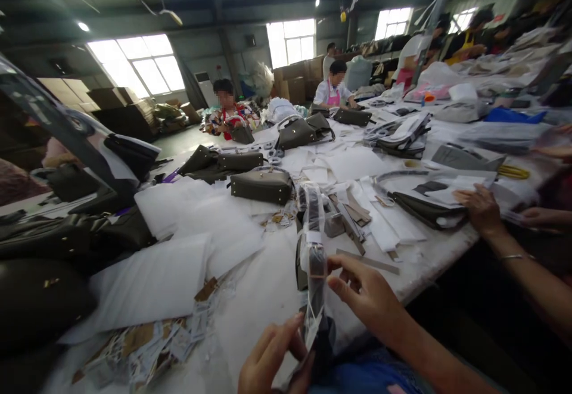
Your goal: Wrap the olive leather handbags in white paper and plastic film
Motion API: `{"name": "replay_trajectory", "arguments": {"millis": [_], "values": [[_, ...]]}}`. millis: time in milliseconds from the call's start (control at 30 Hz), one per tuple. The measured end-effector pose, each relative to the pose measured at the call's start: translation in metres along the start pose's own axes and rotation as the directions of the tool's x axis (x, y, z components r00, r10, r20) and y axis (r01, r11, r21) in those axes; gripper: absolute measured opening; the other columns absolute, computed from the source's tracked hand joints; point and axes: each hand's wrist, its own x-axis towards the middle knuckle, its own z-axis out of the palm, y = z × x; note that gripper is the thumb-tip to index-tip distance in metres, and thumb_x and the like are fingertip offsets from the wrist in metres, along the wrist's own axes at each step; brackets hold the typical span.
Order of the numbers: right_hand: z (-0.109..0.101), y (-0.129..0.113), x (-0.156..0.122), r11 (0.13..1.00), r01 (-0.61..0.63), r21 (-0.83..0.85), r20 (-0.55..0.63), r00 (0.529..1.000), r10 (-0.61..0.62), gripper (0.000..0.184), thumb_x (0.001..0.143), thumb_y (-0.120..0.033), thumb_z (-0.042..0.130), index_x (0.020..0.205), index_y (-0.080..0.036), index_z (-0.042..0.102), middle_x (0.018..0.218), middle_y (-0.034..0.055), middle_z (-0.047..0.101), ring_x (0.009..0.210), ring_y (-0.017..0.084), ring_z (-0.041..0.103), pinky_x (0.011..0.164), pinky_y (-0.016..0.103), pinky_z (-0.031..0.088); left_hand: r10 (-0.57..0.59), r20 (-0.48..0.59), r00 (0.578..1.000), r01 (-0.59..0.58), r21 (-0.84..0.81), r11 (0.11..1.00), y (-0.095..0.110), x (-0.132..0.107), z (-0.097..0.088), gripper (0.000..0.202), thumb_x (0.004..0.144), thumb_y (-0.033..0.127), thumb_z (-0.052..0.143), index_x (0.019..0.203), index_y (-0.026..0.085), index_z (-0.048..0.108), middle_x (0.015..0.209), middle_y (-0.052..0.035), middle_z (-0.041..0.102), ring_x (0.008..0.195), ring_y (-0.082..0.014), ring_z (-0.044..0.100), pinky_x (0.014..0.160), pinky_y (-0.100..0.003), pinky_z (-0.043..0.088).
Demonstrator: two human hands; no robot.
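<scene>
A dark handbag [301, 263] stands on edge in front of me, seen end-on. Its strap [315, 236] runs over the top and is wrapped in clear plastic film. My left hand [272, 352] is closed around the near end of the bag, thumb on top and the other fingers partly hidden. On the right side of the strap, my right hand [364, 289] has thumb and forefinger bent together against the plastic wrap, the other fingers curled. Blue cloth [370, 376] shows below my hands.
White foam sheets [179, 275] and small tags [156, 346] lie left. Dark bags [261, 185] stand farther back; more [40, 287] are heaped at left. A co-worker's hand [482, 206] touches a bag [429, 203] at right. A metal post [67, 126] slants at left.
</scene>
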Motion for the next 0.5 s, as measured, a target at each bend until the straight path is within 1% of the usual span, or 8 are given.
{"name": "replay_trajectory", "arguments": {"millis": [67, 167, 267, 333, 367, 433, 467, 500], "values": [[0.004, -0.003, 0.006, 1.0, -0.008, -0.014, 0.046, 0.999, 0.009, 0.045, 0.09, -0.061, 0.057, 0.104, -0.02, 0.067, 0.09, 0.0055, 0.073, 0.063, 0.017, 0.06, 0.058, 0.029, 0.043, 0.004, 0.051, 0.999, -0.004, 0.011, 1.0, -0.001, -0.005, -0.004, 0.061, 0.082, 0.005, 0.067, 0.135, 0.032, 0.053, 0.078, 0.0016, 0.066, 0.068, -0.013, 0.065, 0.071, -0.022, 0.056], [0.014, -0.005, 0.015, 0.998, -0.012, -0.059, 0.096, 0.995, 0.018, 0.04, 0.085, -0.052, 0.069, 0.11, -0.022, 0.061, 0.092, 0.0031, 0.074, 0.063, 0.016, 0.06, 0.061, 0.029, 0.044, 0.081, 0.164, 0.983, -0.094, 0.074, 0.993, -0.002, -0.012, -0.009, 0.062, 0.082, 0.004, 0.067, 0.135, 0.032, 0.054, 0.084, -0.0013, 0.071, 0.073, -0.0154, 0.066, 0.07, -0.024, 0.055], [0.024, -0.002, 0.02, 0.999, -0.039, 0.027, 0.144, 0.989, 0.035, 0.037, 0.084, -0.041, 0.072, 0.112, -0.023, 0.056, 0.093, 0.0018, 0.075, 0.068, 0.017, 0.066, 0.062, 0.029, 0.048, 0.158, 0.357, 0.921, -0.209, 0.109, 0.972, 0.0, -0.02, -0.014, 0.063, 0.085, 0.005, 0.063, 0.141, 0.029, 0.049, 0.095, -0.0059, 0.075, 0.075, -0.0183, 0.067, 0.067, -0.027, 0.054], [0.029, 0.001, 0.021, 0.986, -0.059, 0.158, 0.147, 0.988, 0.036, 0.033, 0.085, -0.037, 0.071, 0.11, -0.022, 0.054, 0.094, 0.0025, 0.075, 0.075, 0.018, 0.069, 0.064, 0.028, 0.051, 0.17, 0.418, 0.893, -0.226, 0.088, 0.97, 0.005, -0.026, -0.019, 0.059, 0.085, 0.006, 0.064, 0.139, 0.027, 0.052, 0.096, -0.0073, 0.075, 0.073, -0.0189, 0.066, 0.064, -0.027, 0.053], [0.03, 0.003, 0.022, 0.973, -0.067, 0.219, 0.141, 0.989, 0.037, 0.032, 0.085, -0.036, 0.071, 0.109, -0.022, 0.054, 0.094, 0.0031, 0.076, 0.077, 0.019, 0.071, 0.065, 0.028, 0.052, 0.153, 0.385, 0.91, -0.196, 0.074, 0.978, 0.008, -0.03, -0.023, 0.056, 0.083, 0.006, 0.065, 0.134, 0.027, 0.055, 0.093, -0.0065, 0.075, 0.071, -0.0184, 0.066, 0.064, -0.027, 0.054], [0.033, 0.005, 0.02, 0.952, -0.081, 0.295, 0.117, 0.992, 0.048, 0.032, 0.084, -0.036, 0.072, 0.106, -0.021, 0.054, 0.093, 0.0044, 0.076, 0.079, 0.02, 0.072, 0.067, 0.029, 0.054, 0.049, 0.185, 0.982, -0.055, 0.03, 0.998, 0.017, -0.037, -0.029, 0.049, 0.079, 0.005, 0.069, 0.12, 0.03, 0.062, 0.083, -0.0026, 0.072, 0.066, -0.0164, 0.065, 0.062, -0.025, 0.054], [0.034, 0.007, 0.019, 0.946, -0.087, 0.313, 0.106, 0.993, 0.056, 0.033, 0.083, -0.036, 0.073, 0.105, -0.02, 0.054, 0.093, 0.005, 0.076, 0.08, 0.02, 0.072, 0.068, 0.029, 0.054, -0.048, 0.055, 0.997, 0.048, -0.013, 0.999, 0.021, -0.041, -0.031, 0.043, 0.078, 0.006, 0.071, 0.112, 0.031, 0.063, 0.08, -0.0007, 0.07, 0.063, -0.0152, 0.064, 0.06, -0.024, 0.053], [0.035, 0.008, 0.018, 0.943, -0.089, 0.322, 0.097, 0.993, 0.061, 0.033, 0.083, -0.037, 0.073, 0.104, -0.02, 0.055, 0.093, 0.0055, 0.076, 0.079, 0.021, 0.072, 0.068, 0.03, 0.055, -0.163, -0.056, 0.985, 0.159, -0.07, 0.985, 0.026, -0.046, -0.032, 0.037, 0.078, 0.009, 0.073, 0.106, 0.031, 0.064, 0.077, 0.0007, 0.068, 0.061, -0.0142, 0.062, 0.057, -0.023, 0.052]]}}
